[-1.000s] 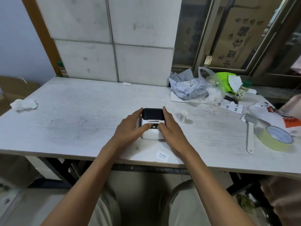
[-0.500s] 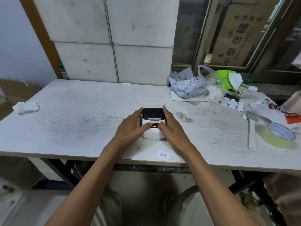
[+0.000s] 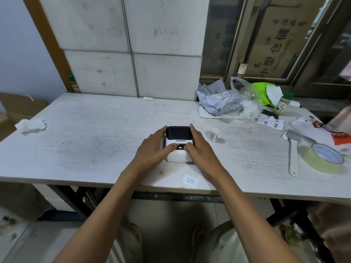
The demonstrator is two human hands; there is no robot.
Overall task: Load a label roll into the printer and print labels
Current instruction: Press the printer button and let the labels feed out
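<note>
A small white label printer with a black lid stands at the middle of the worn white table, lid closed. My left hand cups its left side and my right hand its right side. Both thumbs rest on the white front face, either side of a small lit panel. A small white label roll stands on the table just right of the printer. One printed label lies flat near the table's front edge, below my right hand.
Crumpled plastic bags and a spice bottle crowd the back right. A tape roll and a white spatula-like tool lie at the right. A crumpled tissue sits at the far left.
Both hands stay on the printer with the thumbs at its front. Only the camera has shifted slightly.
</note>
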